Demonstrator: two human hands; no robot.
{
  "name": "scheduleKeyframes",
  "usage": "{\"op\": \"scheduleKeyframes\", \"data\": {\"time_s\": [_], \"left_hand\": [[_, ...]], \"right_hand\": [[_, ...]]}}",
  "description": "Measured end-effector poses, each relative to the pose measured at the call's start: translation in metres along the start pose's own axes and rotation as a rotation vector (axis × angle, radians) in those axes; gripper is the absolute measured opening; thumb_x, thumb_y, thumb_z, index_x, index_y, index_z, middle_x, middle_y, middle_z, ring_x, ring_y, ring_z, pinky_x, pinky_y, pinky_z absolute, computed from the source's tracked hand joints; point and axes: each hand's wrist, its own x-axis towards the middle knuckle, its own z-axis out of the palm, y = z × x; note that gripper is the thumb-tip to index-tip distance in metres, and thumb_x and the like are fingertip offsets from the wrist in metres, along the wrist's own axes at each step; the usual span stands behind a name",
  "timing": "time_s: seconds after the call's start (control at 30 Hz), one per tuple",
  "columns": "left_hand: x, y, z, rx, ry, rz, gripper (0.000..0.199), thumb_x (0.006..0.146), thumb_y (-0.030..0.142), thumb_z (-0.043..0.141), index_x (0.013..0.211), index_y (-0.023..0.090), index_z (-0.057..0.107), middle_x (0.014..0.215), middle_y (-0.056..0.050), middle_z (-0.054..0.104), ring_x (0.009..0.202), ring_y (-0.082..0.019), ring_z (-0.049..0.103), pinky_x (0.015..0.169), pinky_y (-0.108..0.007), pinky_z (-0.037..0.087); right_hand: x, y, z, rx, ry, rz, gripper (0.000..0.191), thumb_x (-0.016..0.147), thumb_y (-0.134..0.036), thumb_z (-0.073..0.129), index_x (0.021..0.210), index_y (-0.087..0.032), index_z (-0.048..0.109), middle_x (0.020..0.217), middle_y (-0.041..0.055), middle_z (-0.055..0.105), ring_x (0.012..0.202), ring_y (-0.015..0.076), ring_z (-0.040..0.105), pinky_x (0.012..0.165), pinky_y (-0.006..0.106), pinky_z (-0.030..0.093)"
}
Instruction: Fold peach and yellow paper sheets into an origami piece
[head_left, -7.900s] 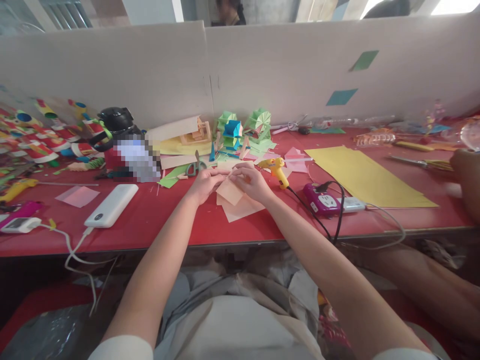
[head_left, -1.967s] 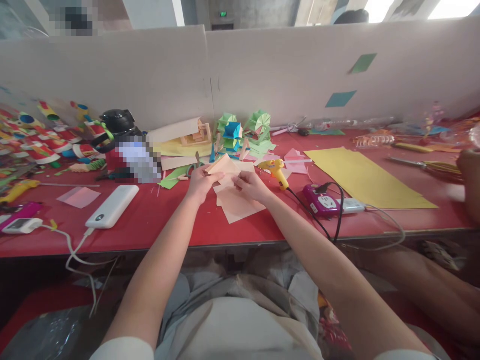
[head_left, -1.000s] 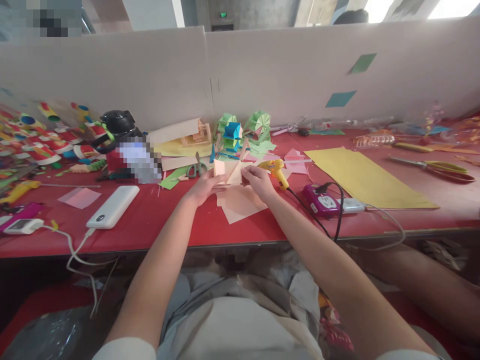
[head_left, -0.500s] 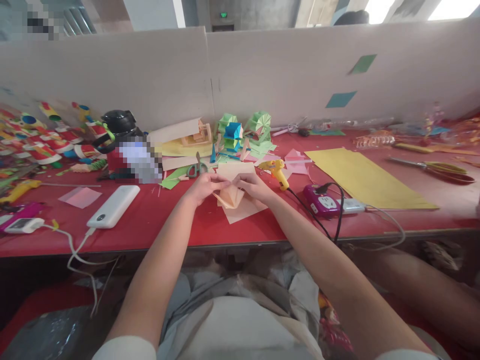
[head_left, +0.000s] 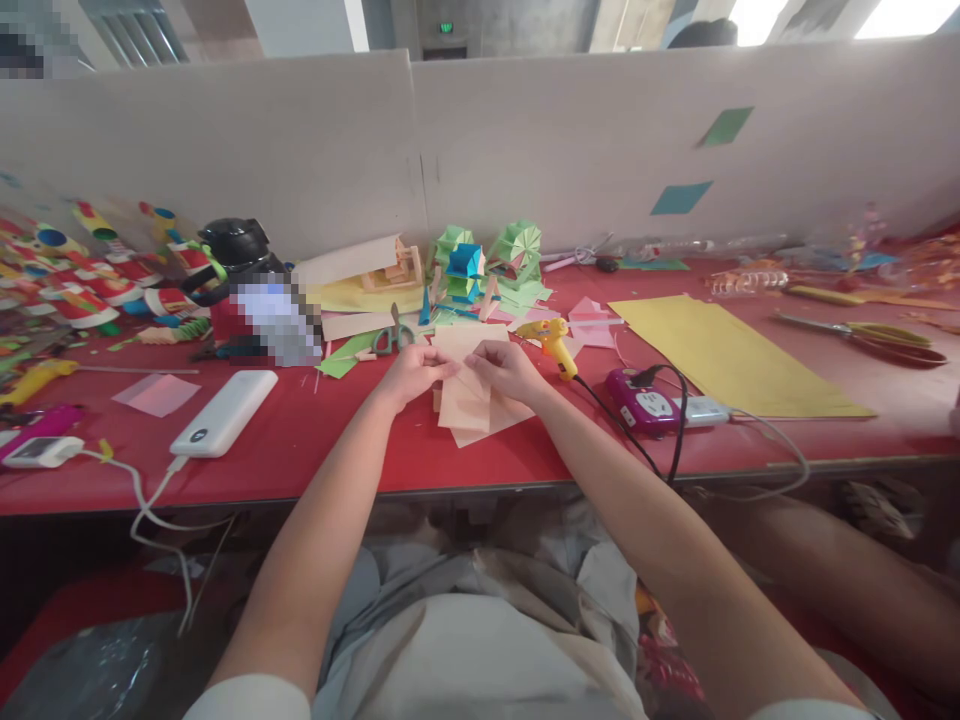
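Between my hands is a creased sheet of peach paper (head_left: 466,398), now spread fairly flat. My left hand (head_left: 416,375) pinches its left upper edge between thumb and fingers. My right hand (head_left: 506,368) grips the paper on the other side, fingertips close to those of the left. More peach paper (head_left: 506,418) lies beneath it on the red table (head_left: 409,450). Green-handled scissors (head_left: 394,337) rest just beyond my left hand. A yellow glue gun (head_left: 553,345) lies right of my right hand.
Folded green and blue paper models (head_left: 465,272) stand behind my hands. A purple power socket (head_left: 643,402) with cables and a yellow sheet (head_left: 727,355) lie to the right. Leftward are a white power bank (head_left: 225,412), a black-lidded bottle (head_left: 236,245) and colourful paper figures (head_left: 86,285).
The peach paper was folded up into a raised, pointed shape and now lies opened flatter between my fingers. Both hands stay in nearly the same place.
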Motion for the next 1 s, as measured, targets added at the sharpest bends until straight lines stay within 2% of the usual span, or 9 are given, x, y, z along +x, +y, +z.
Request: {"op": "scheduleKeyframes", "data": {"time_s": [0.1, 0.17, 0.33, 0.43, 0.57, 0.7, 0.83, 0.9, 1.0], "left_hand": [[-0.001, 0.000, 0.003, -0.016, -0.026, 0.020, 0.039, 0.060, 0.038, 0.085, 0.086, 0.013, 0.071, 0.080, -0.008, 0.073, 0.075, -0.019, 0.067, 0.070, -0.032, 0.052], [0.001, -0.001, 0.004, -0.026, 0.017, 0.031, 0.040, 0.057, 0.034, 0.086, 0.087, 0.013, 0.071, 0.081, -0.008, 0.073, 0.076, -0.020, 0.067, 0.072, -0.032, 0.053], [0.010, -0.006, -0.001, -0.152, 0.338, 0.147, 0.044, 0.058, 0.030, 0.082, 0.097, 0.012, 0.071, 0.090, -0.010, 0.074, 0.082, -0.021, 0.068, 0.075, -0.032, 0.054], [0.013, -0.008, -0.003, -0.206, 0.416, 0.144, 0.045, 0.061, 0.028, 0.077, 0.103, 0.013, 0.070, 0.100, -0.011, 0.073, 0.086, -0.022, 0.068, 0.072, -0.032, 0.056], [0.011, -0.006, -0.002, -0.189, 0.407, 0.088, 0.040, 0.060, 0.021, 0.073, 0.100, 0.014, 0.071, 0.099, -0.009, 0.073, 0.084, -0.021, 0.068, 0.066, -0.029, 0.055], [0.010, -0.006, 0.000, -0.117, 0.328, 0.024, 0.033, 0.057, 0.018, 0.073, 0.089, 0.014, 0.071, 0.083, -0.006, 0.071, 0.075, -0.018, 0.065, 0.064, -0.027, 0.052], [0.010, -0.006, 0.002, -0.111, 0.311, 0.036, 0.027, 0.056, 0.020, 0.073, 0.083, 0.015, 0.067, 0.075, -0.002, 0.067, 0.066, -0.015, 0.061, 0.062, -0.028, 0.051], [0.009, -0.005, 0.003, -0.127, 0.312, 0.021, 0.030, 0.057, 0.019, 0.073, 0.085, 0.015, 0.065, 0.077, -0.002, 0.067, 0.067, -0.016, 0.062, 0.064, -0.029, 0.052], [0.006, -0.002, 0.005, -0.119, 0.252, -0.007, 0.033, 0.058, 0.018, 0.073, 0.090, 0.016, 0.063, 0.079, -0.004, 0.067, 0.070, -0.018, 0.063, 0.064, -0.031, 0.053]], "right_hand": [[0.001, 0.000, 0.000, 0.012, 0.026, -0.002, 0.044, 0.079, -0.058, 0.062, 0.066, -0.017, 0.056, 0.062, -0.0009, 0.051, 0.061, 0.0112, 0.044, 0.057, 0.026, 0.037], [0.001, -0.001, 0.001, 0.039, 0.029, 0.022, 0.045, 0.079, -0.061, 0.061, 0.070, -0.017, 0.059, 0.064, 0.0001, 0.054, 0.063, 0.0122, 0.047, 0.058, 0.026, 0.039], [0.000, -0.001, 0.004, 0.147, 0.061, 0.212, 0.046, 0.076, -0.056, 0.069, 0.101, -0.018, 0.061, 0.079, 0.0029, 0.062, 0.073, 0.0158, 0.059, 0.059, 0.027, 0.047], [0.000, 0.004, 0.004, 0.227, 0.061, 0.297, 0.048, 0.071, -0.043, 0.078, 0.106, -0.019, 0.057, 0.076, 0.0022, 0.064, 0.076, 0.0176, 0.062, 0.063, 0.030, 0.052], [0.004, 0.017, 0.003, 0.262, 0.130, 0.255, 0.039, 0.069, -0.035, 0.076, 0.099, -0.019, 0.056, 0.066, -0.0023, 0.059, 0.066, 0.0148, 0.058, 0.064, 0.031, 0.052], [0.008, 0.025, 0.000, 0.170, 0.279, 0.159, 0.035, 0.069, -0.036, 0.073, 0.095, -0.020, 0.058, 0.065, -0.0039, 0.053, 0.065, 0.0139, 0.054, 0.065, 0.031, 0.049], [0.009, 0.025, -0.003, 0.071, 0.325, 0.126, 0.036, 0.066, -0.035, 0.074, 0.095, -0.018, 0.062, 0.064, -0.0050, 0.047, 0.064, 0.0130, 0.049, 0.066, 0.030, 0.044], [0.009, 0.025, -0.004, 0.021, 0.350, 0.119, 0.034, 0.066, -0.036, 0.074, 0.093, -0.018, 0.063, 0.063, -0.0057, 0.043, 0.061, 0.0122, 0.045, 0.063, 0.029, 0.040], [0.008, 0.025, -0.005, -0.021, 0.354, 0.095, 0.032, 0.070, -0.038, 0.070, 0.093, -0.018, 0.063, 0.062, -0.0056, 0.042, 0.061, 0.0122, 0.043, 0.061, 0.028, 0.037]]}}
